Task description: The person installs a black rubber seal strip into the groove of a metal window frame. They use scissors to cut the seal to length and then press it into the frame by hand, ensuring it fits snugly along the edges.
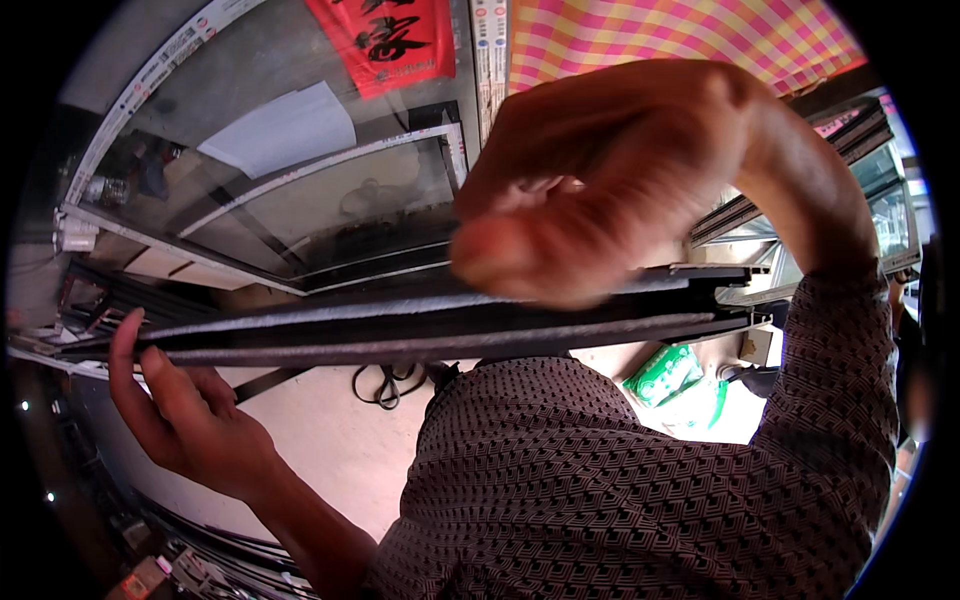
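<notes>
A long dark frame profile (400, 334) lies across the view in front of my body, with two grey fuzzy strips (440, 349) running along its length. My left hand (190, 415) grips it near its left end, the index finger on the far side and the thumb on the near side. Close to the camera, my right hand (620, 180) is raised above the right half of the profile, slightly blurred. Its fingers are curled in and the thumb lies along them; whatever it may pinch is hidden. Notched ends (735, 300) of the profile show at the right.
Beyond the profile stands a glass panel with a white frame (285, 190), a red paper (390, 45) and a white sheet (285, 130). A checked cloth (680, 40) hangs at the back. A green bag (665, 373) and a black looped strap (385, 385) lie below. More frames (850, 150) lean at the right.
</notes>
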A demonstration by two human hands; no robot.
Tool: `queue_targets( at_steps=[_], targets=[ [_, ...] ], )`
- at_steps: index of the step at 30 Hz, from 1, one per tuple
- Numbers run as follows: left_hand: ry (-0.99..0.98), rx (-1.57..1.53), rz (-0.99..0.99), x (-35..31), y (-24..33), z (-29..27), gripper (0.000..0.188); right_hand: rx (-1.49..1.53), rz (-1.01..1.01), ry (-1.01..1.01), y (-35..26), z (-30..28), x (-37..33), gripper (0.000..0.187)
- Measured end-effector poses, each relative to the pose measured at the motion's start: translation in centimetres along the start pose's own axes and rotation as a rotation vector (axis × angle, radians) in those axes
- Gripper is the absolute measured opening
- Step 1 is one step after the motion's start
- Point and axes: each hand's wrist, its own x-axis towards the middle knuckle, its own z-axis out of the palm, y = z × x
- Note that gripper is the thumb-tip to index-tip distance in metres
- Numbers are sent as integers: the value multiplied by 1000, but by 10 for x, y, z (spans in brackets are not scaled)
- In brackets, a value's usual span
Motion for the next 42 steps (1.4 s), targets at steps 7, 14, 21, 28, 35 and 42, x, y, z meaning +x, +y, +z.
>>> queue_targets(
  at_steps=[7, 14, 21, 28, 35, 42],
  targets=[
    [84, 69, 30, 0, -13, -13, 31, 32, 127, 2, -21, 4, 15, 68],
    [37, 61, 30, 0, -8, -4, 31, -119, 356, 5, -33, 4, 2, 68],
    [27, 35, 117, 1, -22, -12, 31, -64, 293, -75, -30, -6, 13, 67],
    [35, 59, 145, 1, -23, -7, 31, -222, 372, -5, -45, 0, 16, 57],
    [7, 22, 144, 3, -14, 7, 31, -206, 390, 86, -51, 12, -7, 55],
    [15, -66, 174, 1, -24, -10, 26, -251, 296, 76, -45, 9, 6, 69]
  ],
)
